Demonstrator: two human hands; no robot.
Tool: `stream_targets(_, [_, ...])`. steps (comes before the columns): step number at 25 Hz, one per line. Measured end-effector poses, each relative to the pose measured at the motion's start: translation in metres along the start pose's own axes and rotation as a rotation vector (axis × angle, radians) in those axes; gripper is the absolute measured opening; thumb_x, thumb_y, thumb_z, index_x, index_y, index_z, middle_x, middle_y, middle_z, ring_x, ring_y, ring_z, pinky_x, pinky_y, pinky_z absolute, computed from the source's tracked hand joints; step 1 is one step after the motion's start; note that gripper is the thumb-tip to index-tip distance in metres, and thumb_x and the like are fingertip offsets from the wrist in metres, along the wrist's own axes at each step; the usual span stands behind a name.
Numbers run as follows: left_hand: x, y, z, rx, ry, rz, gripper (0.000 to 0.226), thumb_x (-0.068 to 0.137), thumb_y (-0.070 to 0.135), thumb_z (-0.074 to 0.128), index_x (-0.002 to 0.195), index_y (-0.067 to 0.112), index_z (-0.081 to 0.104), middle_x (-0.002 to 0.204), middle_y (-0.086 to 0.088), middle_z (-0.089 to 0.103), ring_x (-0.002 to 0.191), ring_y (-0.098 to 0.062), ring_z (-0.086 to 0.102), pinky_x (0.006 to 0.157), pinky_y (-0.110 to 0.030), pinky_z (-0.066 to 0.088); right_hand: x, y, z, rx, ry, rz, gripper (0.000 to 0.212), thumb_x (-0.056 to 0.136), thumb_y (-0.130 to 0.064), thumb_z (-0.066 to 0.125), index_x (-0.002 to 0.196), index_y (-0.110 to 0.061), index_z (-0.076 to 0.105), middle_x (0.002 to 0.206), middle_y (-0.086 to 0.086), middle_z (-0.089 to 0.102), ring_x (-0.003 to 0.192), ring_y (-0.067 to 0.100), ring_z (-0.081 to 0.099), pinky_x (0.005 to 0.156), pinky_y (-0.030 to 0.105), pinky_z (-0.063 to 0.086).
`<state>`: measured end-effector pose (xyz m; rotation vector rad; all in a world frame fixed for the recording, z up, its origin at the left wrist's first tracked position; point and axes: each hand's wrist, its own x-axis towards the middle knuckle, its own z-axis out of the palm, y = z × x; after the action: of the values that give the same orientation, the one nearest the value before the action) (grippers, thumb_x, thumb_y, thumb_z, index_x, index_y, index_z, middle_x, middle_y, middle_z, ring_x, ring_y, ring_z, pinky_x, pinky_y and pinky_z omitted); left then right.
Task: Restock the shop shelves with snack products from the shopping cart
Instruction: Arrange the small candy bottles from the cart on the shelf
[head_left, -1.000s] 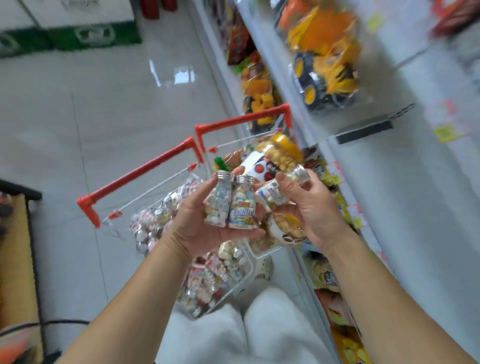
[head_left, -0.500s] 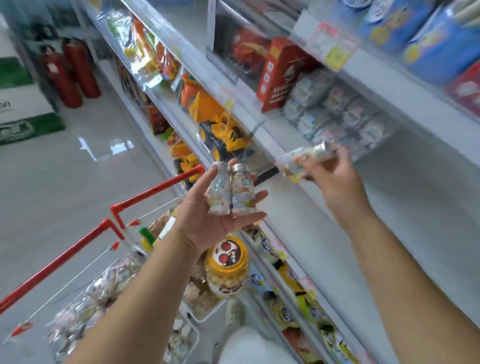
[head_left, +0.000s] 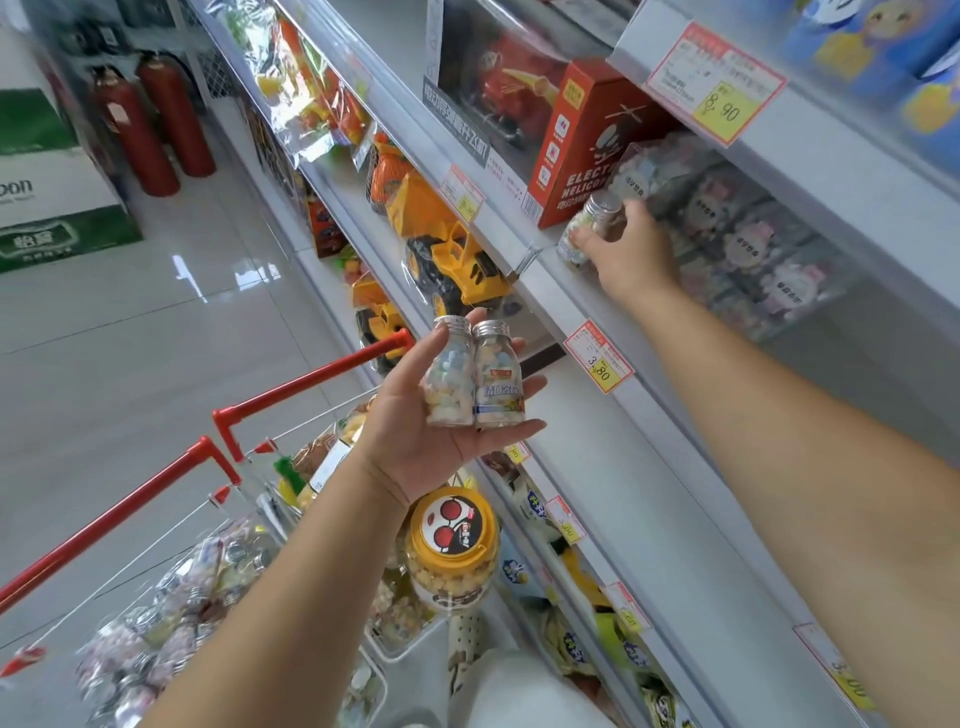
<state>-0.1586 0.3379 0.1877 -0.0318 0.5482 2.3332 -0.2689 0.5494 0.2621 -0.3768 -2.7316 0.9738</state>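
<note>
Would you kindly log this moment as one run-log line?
right hand: grips silver-capped clear candy bottle at white shelf edge | left hand: holds two matching bottles | red-handled wire cart: more snacks

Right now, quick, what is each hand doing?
Left hand: holds two candy bottles against the palm.
Right hand: fingers grip one candy bottle at the shelf edge.
</note>
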Motion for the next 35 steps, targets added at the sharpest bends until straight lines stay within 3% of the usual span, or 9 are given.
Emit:
stream_targets(5, [0.006,0.006,0.001,-0.008,0.019,-0.005,0.053,0.091,0.042,0.055,0.143,0.03,0.052,0.142,-0.013,0.054,0.126,-0.044,0.055,0.088,-0.06,0.053,0.006,-0.002,0.008,0.058,-0.024,-0.009,0.042,0.093,-0.029,0.064,0.127,-0.01,0.048,0.108,-0.006,0.054,0.096,0.008,0.051,0.076,0.019,0.038])
stream_targets(13, [0.014,0.001,0.013,0.002,0.018,-0.03,0.049,0.089,0.042,0.058,0.136,0.03,0.059,0.13,-0.013,0.063,0.124,-0.043,0.057,0.096,-0.065,0.048,-0.004,-0.006,0.005,0.058,-0.046,0.049,0.053,0.088,-0.03,0.07,0.132,-0.012,0.047,0.128,0.002,0.059,0.113,0.017,0.057,0.085,0.022,0.04])
stream_targets(16, [0.015,0.001,0.015,-0.008,0.014,-0.05,0.053,0.087,0.042,0.061,0.138,0.027,0.057,0.136,-0.016,0.06,0.126,-0.044,0.056,0.096,-0.065,0.048,-0.042,-0.007,-0.008,0.083,0.014,0.012,0.034,0.095,-0.035,0.059,0.123,-0.017,0.054,0.109,-0.004,0.062,0.097,0.012,0.06,0.077,0.025,0.047])
stream_targets(21, [0.019,0.004,0.021,0.047,0.001,-0.12,0.067,0.092,0.049,0.054,0.145,0.008,0.047,0.145,-0.022,0.051,0.13,-0.04,0.053,0.098,-0.058,0.05,-0.099,-0.017,-0.027,0.292,-0.487,0.023,0.034,0.095,-0.047,0.052,0.111,-0.02,0.067,0.09,-0.008,0.069,0.076,0.0,0.065,0.066,0.015,0.05])
stream_targets(25, [0.023,0.004,0.022,0.068,-0.021,-0.142,0.065,0.092,0.05,0.055,0.141,0.008,0.052,0.145,-0.024,0.05,0.131,-0.04,0.052,0.099,-0.057,0.051,-0.099,-0.015,-0.031,0.368,-0.602,0.046,0.028,0.092,-0.027,0.064,0.119,-0.021,0.065,0.099,-0.002,0.071,0.079,0.0,0.069,0.064,0.014,0.051])
stream_targets(27, [0.025,0.003,0.025,0.043,-0.005,-0.134,0.053,0.092,0.047,0.056,0.131,0.012,0.063,0.142,-0.023,0.053,0.131,-0.041,0.052,0.099,-0.058,0.05,-0.091,-0.009,-0.031,0.425,-0.49,0.068,0.023,0.09,-0.019,0.068,0.112,-0.022,0.065,0.097,-0.002,0.07,0.081,0.005,0.069,0.072,0.021,0.053])
stream_targets(29, [0.026,0.005,0.028,-0.001,0.066,-0.097,0.043,0.094,0.043,0.057,0.128,0.017,0.064,0.14,-0.022,0.056,0.127,-0.041,0.056,0.094,-0.056,0.054,-0.074,-0.002,-0.038,0.55,-0.193,0.106,0.021,0.087,-0.013,0.07,0.1,-0.027,0.061,0.1,-0.002,0.068,0.086,0.011,0.068,0.077,0.028,0.056])
stream_targets(31, [0.028,0.008,0.029,0.001,0.176,-0.051,0.044,0.097,0.043,0.056,0.134,0.02,0.059,0.133,-0.02,0.061,0.113,-0.036,0.066,0.079,-0.047,0.062,-0.054,0.005,-0.044,0.452,0.107,0.057,0.025,0.085,-0.015,0.072,0.095,-0.032,0.056,0.101,-0.004,0.065,0.09,0.013,0.066,0.078,0.033,0.058])
stream_targets(35, [0.025,0.011,0.026,0.101,0.288,-0.034,0.047,0.095,0.052,0.055,0.124,0.015,0.057,0.095,-0.009,0.069,0.07,-0.017,0.067,0.053,-0.028,0.059,-0.033,0.015,-0.026,0.086,0.169,-0.02,0.03,0.087,-0.021,0.069,0.111,-0.02,0.052,0.106,-0.003,0.06,0.088,0.013,0.059,0.075,0.027,0.048])
